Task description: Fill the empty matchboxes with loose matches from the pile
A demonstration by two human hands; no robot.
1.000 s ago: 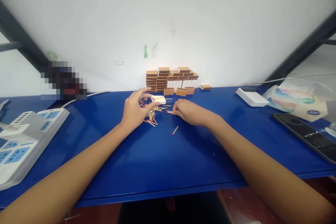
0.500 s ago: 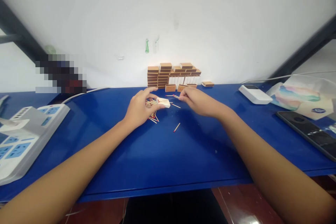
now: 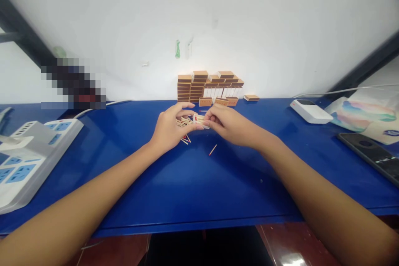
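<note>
My left hand (image 3: 171, 126) is closed around a small white matchbox tray (image 3: 195, 117), thumb along its near side. Inside the tray lie several matches (image 3: 201, 119) with red heads to the left. At the tray's right end, the fingers of my right hand (image 3: 226, 122) are pinched on a match, largely hidden by the fingertips. A pile of loose matches (image 3: 185, 122) spreads beside and under my left hand. One single match (image 3: 213, 149) rests on the blue table nearer to me, and another match (image 3: 203, 111) lies behind the tray.
Stacked brown matchboxes (image 3: 199, 87) stand against the wall, with one matchbox (image 3: 251, 97) to their right. A white power strip (image 3: 40, 166) is at the left. A white device (image 3: 311, 112), a plastic packet (image 3: 358, 112) and a dark phone (image 3: 370, 151) lie at the right.
My right hand has moved left with the match, from beside the tray to its right end. The tray in my left hand appears slightly further right as the view has shifted.
</note>
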